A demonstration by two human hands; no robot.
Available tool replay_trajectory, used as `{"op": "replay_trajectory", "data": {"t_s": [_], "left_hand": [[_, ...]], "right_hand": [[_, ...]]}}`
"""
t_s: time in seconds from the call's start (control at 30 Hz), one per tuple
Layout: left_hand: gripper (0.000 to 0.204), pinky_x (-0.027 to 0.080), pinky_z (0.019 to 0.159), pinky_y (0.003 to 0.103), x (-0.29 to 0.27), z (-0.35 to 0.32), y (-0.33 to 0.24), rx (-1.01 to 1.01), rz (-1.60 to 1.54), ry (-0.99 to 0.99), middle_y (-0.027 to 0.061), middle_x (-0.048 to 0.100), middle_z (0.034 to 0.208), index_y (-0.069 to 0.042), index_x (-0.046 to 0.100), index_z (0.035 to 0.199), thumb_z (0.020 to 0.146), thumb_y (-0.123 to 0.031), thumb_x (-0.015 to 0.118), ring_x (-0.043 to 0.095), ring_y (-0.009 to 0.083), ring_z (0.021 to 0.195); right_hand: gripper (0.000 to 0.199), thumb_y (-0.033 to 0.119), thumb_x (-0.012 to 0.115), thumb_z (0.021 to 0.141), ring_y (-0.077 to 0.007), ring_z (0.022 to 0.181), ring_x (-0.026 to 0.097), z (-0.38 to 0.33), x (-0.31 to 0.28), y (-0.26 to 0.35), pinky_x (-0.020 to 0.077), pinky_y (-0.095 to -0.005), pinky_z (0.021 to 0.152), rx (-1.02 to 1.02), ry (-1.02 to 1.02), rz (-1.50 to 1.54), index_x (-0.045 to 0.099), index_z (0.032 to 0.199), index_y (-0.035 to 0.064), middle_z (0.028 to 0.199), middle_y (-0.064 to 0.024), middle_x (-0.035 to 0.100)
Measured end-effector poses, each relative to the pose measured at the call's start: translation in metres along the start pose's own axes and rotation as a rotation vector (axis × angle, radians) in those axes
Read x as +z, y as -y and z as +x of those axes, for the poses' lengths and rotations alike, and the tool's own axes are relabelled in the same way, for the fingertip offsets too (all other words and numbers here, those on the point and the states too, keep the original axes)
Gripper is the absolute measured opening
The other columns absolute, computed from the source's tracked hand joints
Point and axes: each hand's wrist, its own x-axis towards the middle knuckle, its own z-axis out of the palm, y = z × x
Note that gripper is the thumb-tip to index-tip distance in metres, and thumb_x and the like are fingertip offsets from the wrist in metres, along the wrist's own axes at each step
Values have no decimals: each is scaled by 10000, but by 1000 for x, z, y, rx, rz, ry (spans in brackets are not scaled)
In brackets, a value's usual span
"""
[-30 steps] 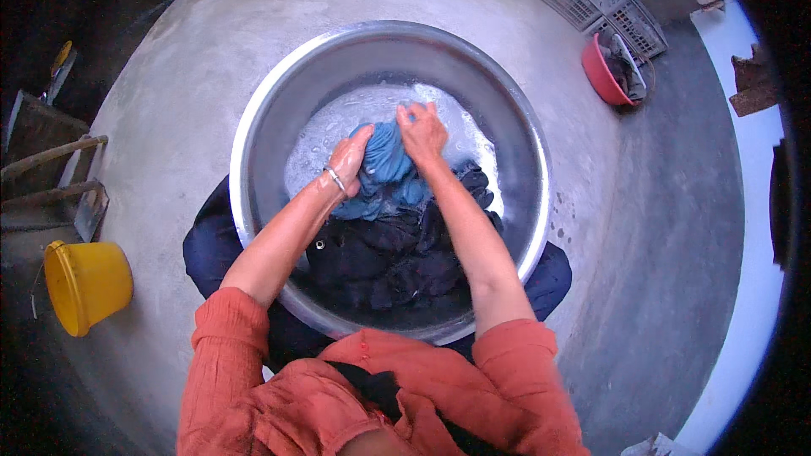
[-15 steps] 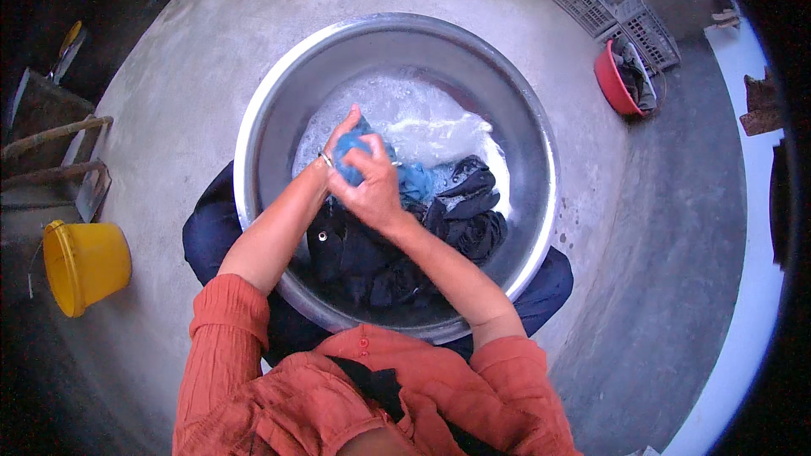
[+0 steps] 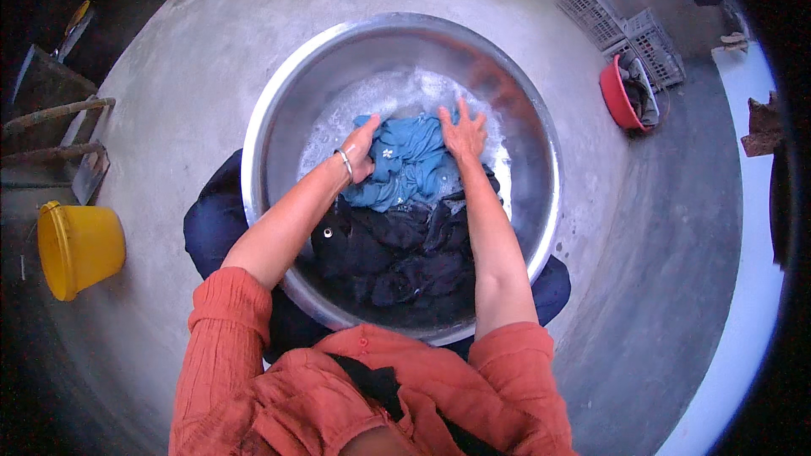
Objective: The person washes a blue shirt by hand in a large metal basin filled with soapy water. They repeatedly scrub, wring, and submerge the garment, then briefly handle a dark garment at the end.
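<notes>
A crumpled blue garment (image 3: pixel 410 156) with a small white flower-like mark lies in the soapy water of a large metal basin (image 3: pixel 256 148). My left hand (image 3: pixel 361 152), with a bangle at its wrist, rests against the garment's left side, fingers stretched and thumb apart. At the upper right side of the same cloth, my right hand (image 3: pixel 463 135) has its fingers spread. Wet black clothes (image 3: pixel 389 249) are heaped in the near half of the basin, under my forearms. White suds (image 3: pixel 405 89) float beyond the blue garment.
The basin stands between my legs on a concrete floor (image 3: pixel 194 59). At the left lies a tipped yellow bucket (image 3: pixel 93 241) below some wooden poles (image 3: pixel 59 152). Far right, a red tub (image 3: pixel 621 97) holding dark cloth sits beside grey plastic crates (image 3: pixel 591 13).
My hands were together, squeezing the bunched blue garment. They have moved apart, the right hand going right and away from me, and the garment now lies spread wider on the water.
</notes>
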Motion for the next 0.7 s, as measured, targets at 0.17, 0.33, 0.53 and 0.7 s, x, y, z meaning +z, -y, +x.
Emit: {"op": "replay_trajectory", "data": {"t_s": [0.17,0.33,0.53,0.7], "left_hand": [[598,412,884,454,11,-3,-5,-48,-11,84,88,521,1158,-108,485,1155,835,-595,352,505,248,1065],[578,470,639,349,-36,13,-10,-69,-12,333,96,570,720,-96,546,750,794,-650,383,568,221,668],[488,440,572,322,-16,13,20,253,220,-53,58,544,703,-67,562,737,786,-547,492,538,185,632],[329,468,741,354,12,-4,0,97,67,-88,55,608,879,-72,581,912,825,-382,514,581,197,786]], "right_hand": [[482,367,627,714,-392,1057,452,-34,21,20,395,-432,866,-252,176,502,558,1070,51,1171,-253,417],[170,163,658,643,-326,857,527,-127,-55,103,437,-388,728,-573,-37,851,568,725,44,945,-164,515],[86,80,624,698,-309,688,555,-105,-32,101,443,-348,593,-604,-341,729,555,695,30,747,-136,543],[233,313,532,797,-364,748,539,-36,-22,60,447,-445,616,-319,-204,423,577,780,85,873,-180,531]]}}
